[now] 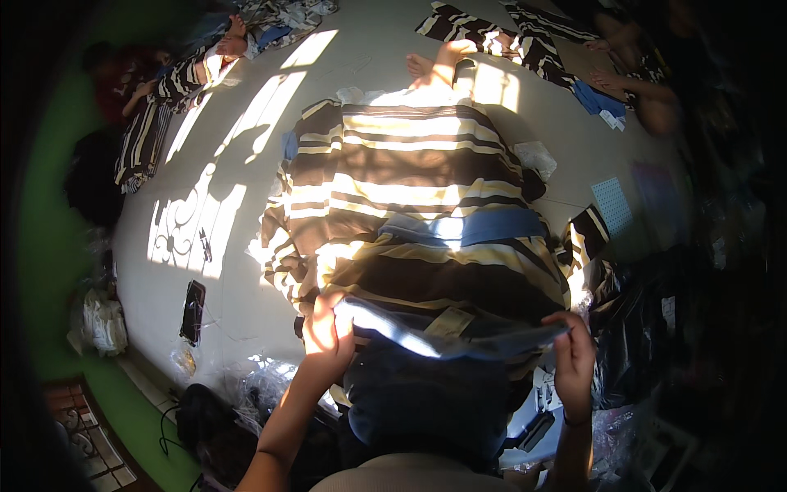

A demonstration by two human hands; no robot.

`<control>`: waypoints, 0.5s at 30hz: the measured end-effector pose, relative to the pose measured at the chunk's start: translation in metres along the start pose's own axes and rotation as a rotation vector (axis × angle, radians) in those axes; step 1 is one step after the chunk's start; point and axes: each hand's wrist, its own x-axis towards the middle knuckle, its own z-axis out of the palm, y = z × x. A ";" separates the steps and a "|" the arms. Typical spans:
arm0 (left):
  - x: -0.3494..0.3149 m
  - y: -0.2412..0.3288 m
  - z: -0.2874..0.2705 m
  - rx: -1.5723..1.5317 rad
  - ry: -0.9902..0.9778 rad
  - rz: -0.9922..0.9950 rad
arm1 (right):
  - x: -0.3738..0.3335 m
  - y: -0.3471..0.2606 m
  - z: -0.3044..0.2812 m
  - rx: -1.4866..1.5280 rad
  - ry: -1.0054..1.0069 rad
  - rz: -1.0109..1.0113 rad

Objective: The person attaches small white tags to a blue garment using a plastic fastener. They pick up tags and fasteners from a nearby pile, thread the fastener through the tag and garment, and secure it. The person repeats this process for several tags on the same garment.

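A large garment with brown, black and cream stripes lies spread out in front of me. A blue band crosses its middle. At its near edge runs a blue strip, lifted and sagging between my hands, with a pale label beside it. My left hand is closed, pinching one end of this edge between thumb and fingers. My right hand pinches the other end near the right side. Sunlight falls on the left part of the strip and on my left hand.
A dark phone lies on the pale floor at left. Clear plastic wrapping is heaped near my left forearm. A black plastic bag stands at right. Bare feet show past the garment. Other people sit with striped cloth farther off.
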 end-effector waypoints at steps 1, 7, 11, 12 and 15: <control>0.015 0.002 0.005 -0.075 0.012 -0.096 | 0.017 0.003 0.001 0.009 0.105 0.035; 0.128 -0.032 0.075 0.172 0.219 0.281 | 0.149 0.062 0.043 -0.631 0.395 -0.126; 0.129 -0.064 0.090 0.177 -0.093 0.033 | 0.154 0.085 0.038 -0.343 0.148 0.063; 0.123 -0.068 0.086 0.102 -0.112 -0.054 | 0.147 0.085 0.034 -0.279 0.151 0.082; 0.107 -0.070 0.062 0.172 -0.352 -0.282 | 0.123 0.078 0.019 -0.249 -0.038 0.061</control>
